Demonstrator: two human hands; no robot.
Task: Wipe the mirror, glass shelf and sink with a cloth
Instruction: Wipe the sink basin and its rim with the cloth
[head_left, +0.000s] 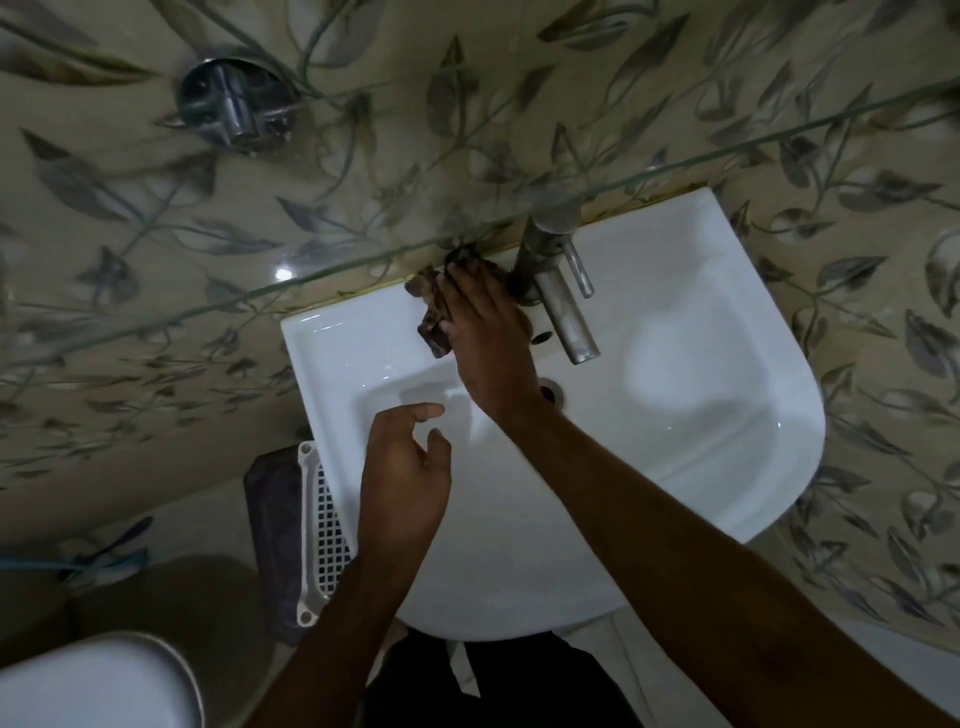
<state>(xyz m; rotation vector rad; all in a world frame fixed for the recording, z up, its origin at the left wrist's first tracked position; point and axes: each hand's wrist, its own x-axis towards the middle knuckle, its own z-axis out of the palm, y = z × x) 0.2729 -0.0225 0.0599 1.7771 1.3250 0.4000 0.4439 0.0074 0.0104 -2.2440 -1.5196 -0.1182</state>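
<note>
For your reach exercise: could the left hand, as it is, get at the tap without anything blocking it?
Probably not directly. The left hand hovers open over the sink basin, while the right hand, pressing the cloth on the rim, lies with its forearm between it and the tap.

Head camera, looking steeply down from close above.

One wide-angle view faces the leaf-patterned wall tiles (156, 291) beyond the right hand's grip (483, 338); the white ceramic sink (701, 364) fills the centre below it, with both forearms entering from the bottom edge.
</note>
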